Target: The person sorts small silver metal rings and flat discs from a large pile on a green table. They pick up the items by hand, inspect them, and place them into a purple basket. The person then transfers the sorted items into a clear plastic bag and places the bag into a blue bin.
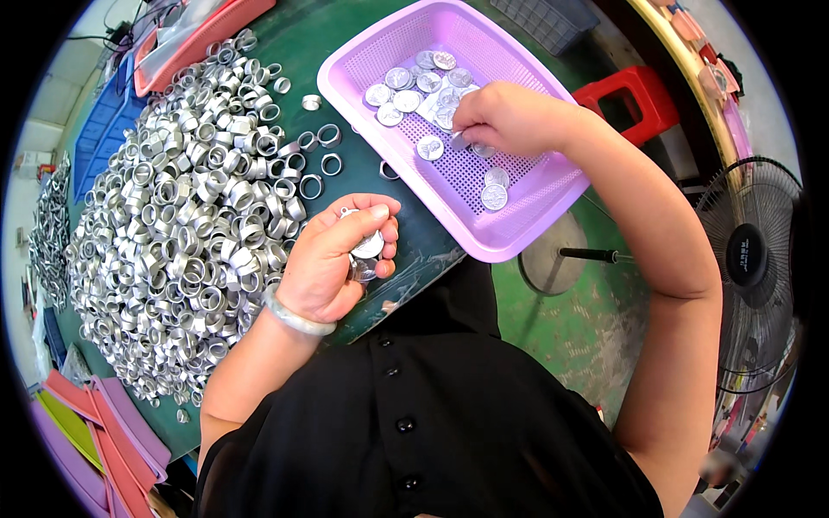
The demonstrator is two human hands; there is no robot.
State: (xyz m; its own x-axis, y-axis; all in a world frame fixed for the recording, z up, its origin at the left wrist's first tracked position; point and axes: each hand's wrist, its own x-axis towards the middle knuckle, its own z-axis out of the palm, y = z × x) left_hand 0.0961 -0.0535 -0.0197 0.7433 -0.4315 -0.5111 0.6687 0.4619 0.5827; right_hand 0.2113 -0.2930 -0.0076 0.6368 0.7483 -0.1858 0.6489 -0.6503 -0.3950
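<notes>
The person's left hand (324,263) is curled around a small stack of silver discs (370,247), thumb across the top one. The right hand (509,119), ahead and to its right, reaches into a lilac basket (544,203), thumb and fingers pinching a single disc (458,140). Loose discs (407,101) lie mostly left of the right hand (some overlapping). Metal rings (199,207) are heaped left of the left hand.

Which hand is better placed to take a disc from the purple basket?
Probably the right hand: it reaches into the basket among discs, while the left hand holds other discs outside.
</notes>
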